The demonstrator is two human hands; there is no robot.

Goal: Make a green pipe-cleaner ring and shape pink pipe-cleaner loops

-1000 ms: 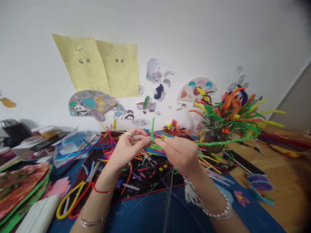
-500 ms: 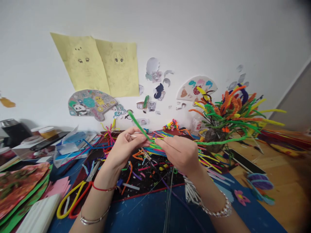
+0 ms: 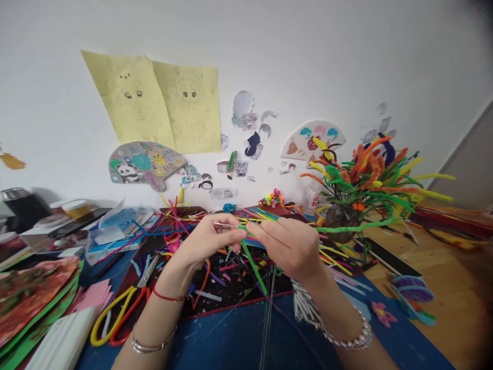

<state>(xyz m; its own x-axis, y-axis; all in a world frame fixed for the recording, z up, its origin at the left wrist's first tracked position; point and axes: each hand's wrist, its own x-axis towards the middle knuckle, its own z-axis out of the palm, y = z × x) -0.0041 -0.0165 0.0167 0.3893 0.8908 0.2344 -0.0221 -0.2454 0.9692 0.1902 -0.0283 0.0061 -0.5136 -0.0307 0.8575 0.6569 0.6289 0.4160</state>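
Observation:
Both hands meet above the middle of the table. My left hand is closed, with thumb and fingers pinching a thin pale wire where it meets a green pipe cleaner. Against those fingertips, my right hand is also closed on the green pipe cleaner. One short end of it hangs down between the hands, slanting to the right. Its long part runs out rightward past my right hand, in front of the vase. The exact crossing of wire and pipe cleaner is partly hidden by the fingertips.
Scissors with yellow and red handles lie at left, near a white box. Behind the hands spread many coloured pipe cleaners. A dark vase of pipe-cleaner stems stands right, beside a phone. White sticks lie below my right wrist.
The short end of the green pipe cleaner has swung from pointing up-left to hanging down between the hands. Both hands stay close together, nearly in place.

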